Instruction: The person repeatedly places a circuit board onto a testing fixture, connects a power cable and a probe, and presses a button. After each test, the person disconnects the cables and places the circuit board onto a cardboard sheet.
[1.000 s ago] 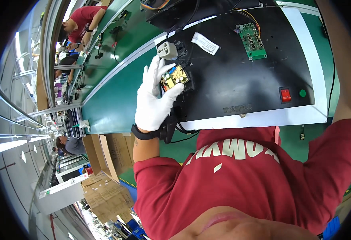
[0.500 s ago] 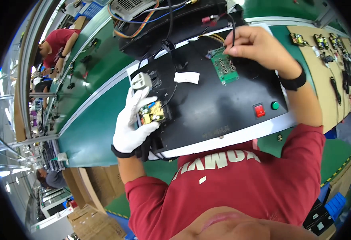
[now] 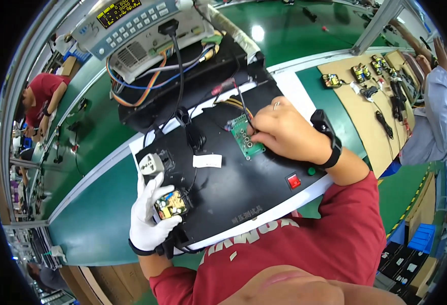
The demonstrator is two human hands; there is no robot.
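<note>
My left hand, in a white glove, grips a small power board with yellow parts seated in a socket at the left of the black test box. My bare right hand, with a black wrist strap, rests fingertips on a small green circuit board on top of the box, next to its red and black wires. A white plug adapter sits just above my left hand. A white label lies between the two boards.
A grey bench instrument with coloured leads stands behind the box. A red switch and green button sit at the box's front right. A cardboard sheet holds several small boards and tools. Other people work at left and right.
The view has swung right and down. My right hand has stayed at the green circuit board. My left hand has kept hold of the small power board.
</note>
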